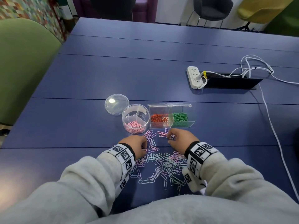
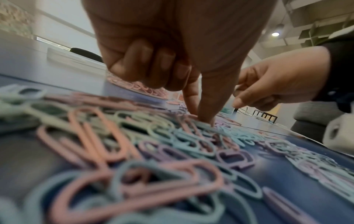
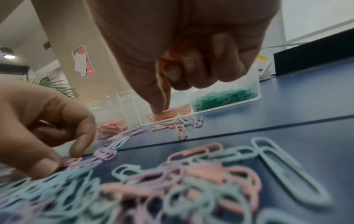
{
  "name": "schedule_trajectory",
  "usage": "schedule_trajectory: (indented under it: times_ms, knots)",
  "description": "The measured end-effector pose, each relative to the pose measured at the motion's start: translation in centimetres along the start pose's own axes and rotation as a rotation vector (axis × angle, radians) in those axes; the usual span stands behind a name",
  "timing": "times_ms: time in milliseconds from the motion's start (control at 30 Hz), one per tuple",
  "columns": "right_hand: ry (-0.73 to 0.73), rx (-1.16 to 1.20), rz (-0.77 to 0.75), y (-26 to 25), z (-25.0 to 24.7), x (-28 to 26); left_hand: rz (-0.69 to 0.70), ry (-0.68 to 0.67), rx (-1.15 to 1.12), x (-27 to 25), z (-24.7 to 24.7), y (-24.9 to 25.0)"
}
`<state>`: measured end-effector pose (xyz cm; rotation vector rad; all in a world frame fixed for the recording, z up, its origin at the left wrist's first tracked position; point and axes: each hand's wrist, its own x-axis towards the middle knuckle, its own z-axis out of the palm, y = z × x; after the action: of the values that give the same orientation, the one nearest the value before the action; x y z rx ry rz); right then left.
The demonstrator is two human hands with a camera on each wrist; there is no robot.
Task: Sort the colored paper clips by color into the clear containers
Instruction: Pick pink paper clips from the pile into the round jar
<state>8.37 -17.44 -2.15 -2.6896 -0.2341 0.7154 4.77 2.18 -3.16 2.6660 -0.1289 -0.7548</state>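
From the head view, both hands work a scatter of pastel paper clips (image 1: 163, 165) on the blue desk (image 1: 113, 70), just before a round divided container (image 1: 135, 118) holding pink clips and a rectangular clear box (image 1: 171, 117) with orange and green clips in separate compartments. The left wrist view shows the left hand (image 2: 172, 50) with three fingers curled in, forefinger and thumb tips down on the pile, whether its grip has a clip I cannot tell. In the right wrist view the right hand (image 3: 187, 50) is likewise curled, thumb and forefinger pressed together, their grip's contents unclear.
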Motion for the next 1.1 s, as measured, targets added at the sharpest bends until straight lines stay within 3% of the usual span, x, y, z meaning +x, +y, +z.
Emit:
schedule_trajectory:
  times_ms: [267, 567, 833, 1100]
  knots:
    - [-0.022, -0.211, -0.018, -2.3, -0.8, 2.2, -0.001, -0.064, 0.042, 0.1, -0.1, 0.2]
    - [-0.113, -0.261, 0.023, -2.7, -0.1, 3.0, 0.018, -0.089, 0.061, 0.0, 0.4, -0.4]
    - [-0.258, -0.299, 0.02, -2.6, 0.4, 2.9, -0.066, 0.014, -0.279, -0.6, 0.5, -1.9]
    - [-0.262, -0.254, -0.015, -2.2, 0.5, 1.9, -0.185, 0.058, -0.612, -1.3, -0.2, -2.3]
